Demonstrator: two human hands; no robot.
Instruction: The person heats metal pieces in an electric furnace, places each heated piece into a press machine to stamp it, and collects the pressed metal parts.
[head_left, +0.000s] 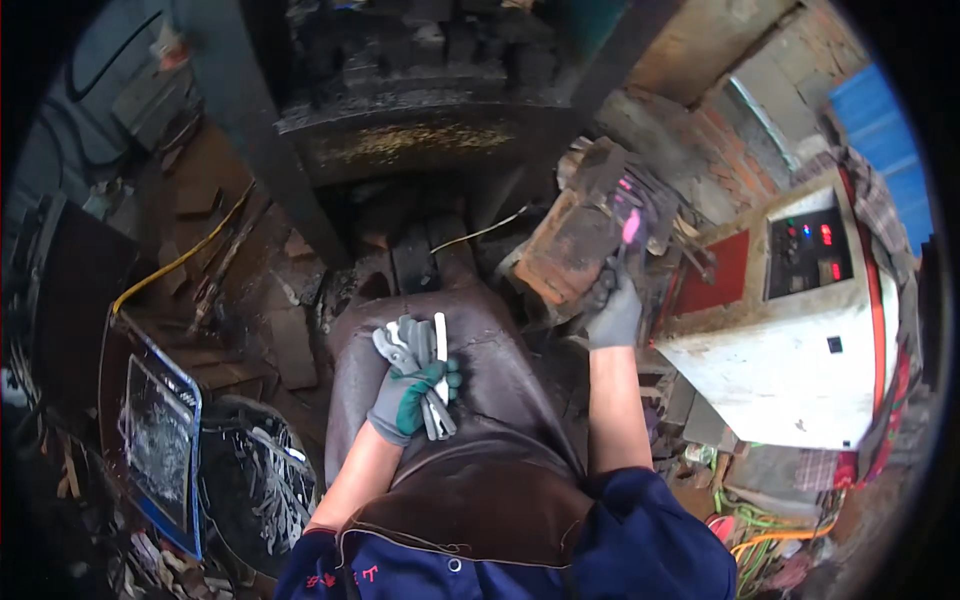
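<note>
My left hand, in a grey and green work glove, is closed around a bunch of several grey metal pieces above my apron-covered lap. One piece has a curved, plier-like head, and a pale straight bar stands out beside it. At the right, my right hand reaches out in a grey glove with darkened fingers. It is closed on a metal piece whose far end glows pink, at the mouth of a small brick furnace. Motion blur and dark fingers hide the exact grip.
A white control cabinet with a lit panel stands close at the right. Ahead rises a dark heavy machine frame. To the left are a black bucket of metal pieces and a blue-edged panel. Cables lie at lower right.
</note>
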